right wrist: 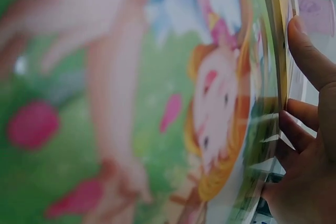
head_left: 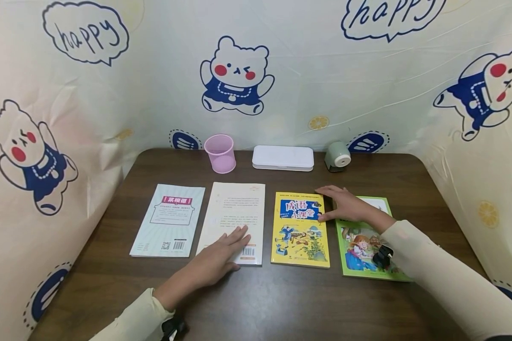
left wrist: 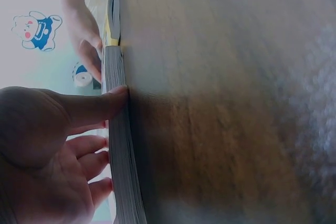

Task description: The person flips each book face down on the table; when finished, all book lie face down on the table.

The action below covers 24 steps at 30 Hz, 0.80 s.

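Observation:
Four thin items are avoided here: a white book [head_left: 234, 203] lies back cover up, and my left hand [head_left: 222, 255] rests on its lower part with fingers extended. In the left wrist view the left thumb [left wrist: 100, 106] lies against the edge of its pages. A yellow book [head_left: 300, 241] with a blue title panel lies to its right. My right hand [head_left: 347, 204] reaches over the green picture book [head_left: 358, 255], its spread thumb and fingertips at the yellow book's upper right side. The forearm covers part of the green book.
A pale blue book [head_left: 168, 222] lies at the left. Along the back edge of the brown table [head_left: 256, 303] stand a pink cup [head_left: 220, 154], a white case [head_left: 283, 157] and a green pencil sharpener [head_left: 337, 156]. A printed cloth [head_left: 162, 85] hangs behind.

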### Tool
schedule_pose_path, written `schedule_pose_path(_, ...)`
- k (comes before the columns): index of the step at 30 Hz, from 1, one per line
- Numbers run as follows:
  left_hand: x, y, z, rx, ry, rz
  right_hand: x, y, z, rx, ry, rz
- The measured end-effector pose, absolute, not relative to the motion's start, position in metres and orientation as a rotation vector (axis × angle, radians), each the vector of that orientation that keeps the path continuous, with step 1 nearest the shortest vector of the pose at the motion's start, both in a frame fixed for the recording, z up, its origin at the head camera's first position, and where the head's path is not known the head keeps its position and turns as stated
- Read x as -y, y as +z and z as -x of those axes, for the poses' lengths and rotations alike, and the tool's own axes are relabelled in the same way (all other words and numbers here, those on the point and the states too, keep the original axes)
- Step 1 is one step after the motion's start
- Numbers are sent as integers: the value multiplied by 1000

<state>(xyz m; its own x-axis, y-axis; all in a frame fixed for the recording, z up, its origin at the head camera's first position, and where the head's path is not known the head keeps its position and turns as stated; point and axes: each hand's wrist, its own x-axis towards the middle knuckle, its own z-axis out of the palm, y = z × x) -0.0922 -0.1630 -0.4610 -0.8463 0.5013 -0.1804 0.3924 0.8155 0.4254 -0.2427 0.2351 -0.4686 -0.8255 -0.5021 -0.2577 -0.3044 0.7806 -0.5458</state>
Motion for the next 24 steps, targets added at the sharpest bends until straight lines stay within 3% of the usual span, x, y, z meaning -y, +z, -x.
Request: schedule_pose_path(24,116,-445,100,-2739,649,-639,-241,-477,241,-2592,-713,623)
